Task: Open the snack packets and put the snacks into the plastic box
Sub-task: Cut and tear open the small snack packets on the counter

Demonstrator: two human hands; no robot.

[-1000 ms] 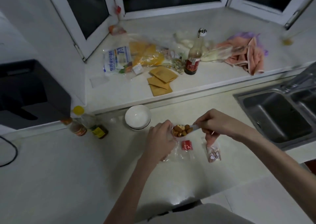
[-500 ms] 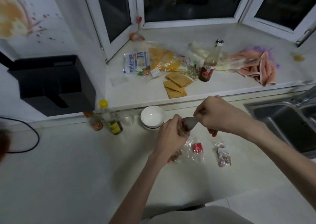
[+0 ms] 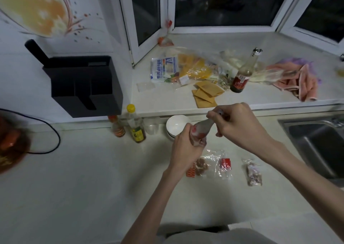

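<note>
Both hands hold one clear snack packet with red print above the counter. My left hand grips its lower end; my right hand pinches its upper end, and the plastic is stretched between them. Below lie three more packets: one with brown snacks and an orange label, a clear one with a red label, and a small one with dark snacks. A small clear plastic cup-like box stands against the ledge, left of a white bowl.
Two sauce bottles stand left of the clear box. A black holder hangs on the wall. The window ledge carries bags, yellow packets, a dark bottle and pink cloth. A steel sink is at right.
The view tilted up and left. The packet that showed brown snacks a second ago is now lifted higher and pulled taut, my right hand raised above my left.
</note>
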